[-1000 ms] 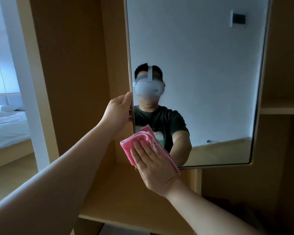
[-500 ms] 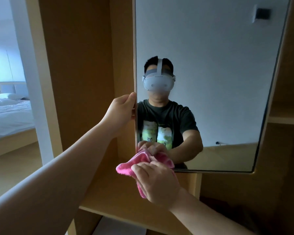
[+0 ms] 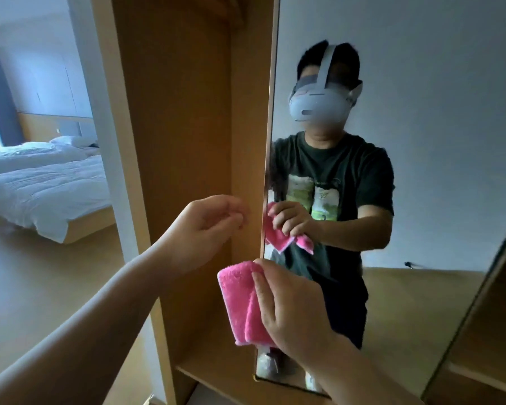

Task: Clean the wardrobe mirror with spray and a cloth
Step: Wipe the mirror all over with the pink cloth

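Observation:
The wardrobe mirror (image 3: 438, 135) is a tall panel on a wooden door, swung out at an angle, and it reflects a person with a headset. My right hand (image 3: 292, 305) grips a folded pink cloth (image 3: 240, 302) just in front of the mirror's lower left edge. My left hand (image 3: 208, 223) hovers just left of the mirror's left edge with loosely curled fingers and holds nothing. No spray bottle is in view.
Wooden wardrobe panels (image 3: 181, 112) stand left of the mirror, with a shelf (image 3: 222, 372) below. More shelves (image 3: 485, 375) sit at the lower right. Through the doorway at the left lies a bed (image 3: 47, 185) with white bedding.
My left hand has let go of the mirror's edge and hangs beside it. The mirror panel has swung and looks larger and more angled. My right hand with the cloth has come off the lower glass.

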The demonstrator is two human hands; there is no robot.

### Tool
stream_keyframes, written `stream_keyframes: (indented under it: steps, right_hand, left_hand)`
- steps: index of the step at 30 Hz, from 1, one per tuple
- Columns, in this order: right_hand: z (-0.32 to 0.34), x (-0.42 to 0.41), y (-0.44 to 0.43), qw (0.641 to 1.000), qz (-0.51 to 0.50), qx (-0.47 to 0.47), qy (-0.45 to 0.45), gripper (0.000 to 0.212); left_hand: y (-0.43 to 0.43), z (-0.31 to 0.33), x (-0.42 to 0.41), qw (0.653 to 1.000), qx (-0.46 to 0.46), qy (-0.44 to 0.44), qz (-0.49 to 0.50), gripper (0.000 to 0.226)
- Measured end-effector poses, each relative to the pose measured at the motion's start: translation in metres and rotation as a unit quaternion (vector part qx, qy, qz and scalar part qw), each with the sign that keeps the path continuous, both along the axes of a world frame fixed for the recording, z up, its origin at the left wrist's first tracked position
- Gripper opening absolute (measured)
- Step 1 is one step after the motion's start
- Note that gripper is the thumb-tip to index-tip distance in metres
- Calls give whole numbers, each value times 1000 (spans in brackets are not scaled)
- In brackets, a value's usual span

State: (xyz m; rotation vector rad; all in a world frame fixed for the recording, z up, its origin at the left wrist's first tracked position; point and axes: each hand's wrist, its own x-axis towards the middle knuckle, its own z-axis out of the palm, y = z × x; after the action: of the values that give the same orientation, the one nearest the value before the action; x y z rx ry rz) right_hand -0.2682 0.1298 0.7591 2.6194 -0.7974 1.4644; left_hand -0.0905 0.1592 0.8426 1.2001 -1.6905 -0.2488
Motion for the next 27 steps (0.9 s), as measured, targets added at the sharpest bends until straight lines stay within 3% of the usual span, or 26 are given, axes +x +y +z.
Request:
stream_keyframes:
  steps: [4, 11, 15, 18, 21, 27]
  right_hand:
    - [108, -13, 11, 999, 11, 36, -13, 43]
    - [198, -28, 38, 998, 44, 51, -14, 42]
    - [220, -46, 55, 962, 111, 250, 31, 36]
    - [234, -59, 65, 928, 113, 340, 98, 55]
    - [250, -62, 72, 910, 165, 367, 97, 41]
    - [269, -57, 72, 958, 11, 287, 18, 17]
  left_hand:
    - [28, 89, -9, 990, 45, -106, -82, 28]
    - [53, 171, -30, 975, -23, -215, -54, 21]
    - [63, 189, -35, 966, -49, -241, -86, 18]
    - [70, 198, -31, 966, -60, -231, -99, 16]
    - [73, 205, -18, 978, -35, -176, -110, 19]
    - [70, 216, -5, 978, -24, -162, -127, 18]
